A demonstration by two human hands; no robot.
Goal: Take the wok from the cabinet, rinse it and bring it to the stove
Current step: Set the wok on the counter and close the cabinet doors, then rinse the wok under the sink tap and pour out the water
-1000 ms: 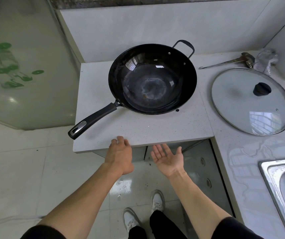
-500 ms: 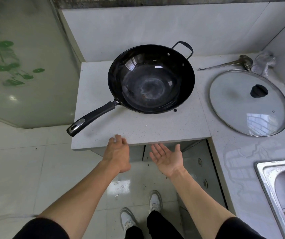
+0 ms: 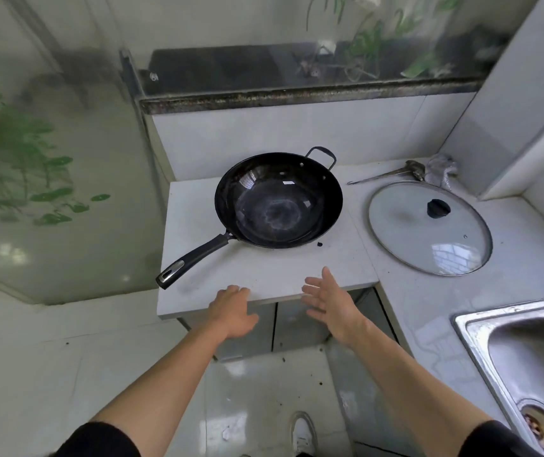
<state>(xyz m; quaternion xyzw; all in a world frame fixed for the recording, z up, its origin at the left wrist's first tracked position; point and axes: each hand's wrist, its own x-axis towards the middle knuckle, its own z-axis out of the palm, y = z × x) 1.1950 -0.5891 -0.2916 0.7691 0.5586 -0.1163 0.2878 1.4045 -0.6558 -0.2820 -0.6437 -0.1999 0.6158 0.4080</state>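
Steel sink [image 3: 524, 361] cut off; left hand [image 3: 232, 313] and right hand [image 3: 331, 306] grips apart.

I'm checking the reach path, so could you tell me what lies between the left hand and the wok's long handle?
In the head view, only bare white countertop separates the left hand from the wok's long handle.

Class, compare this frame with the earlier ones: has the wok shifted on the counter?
No. The wok sits in the same spot on the counter slab, handle pointing at the same front-left corner; only the camera pulled back.
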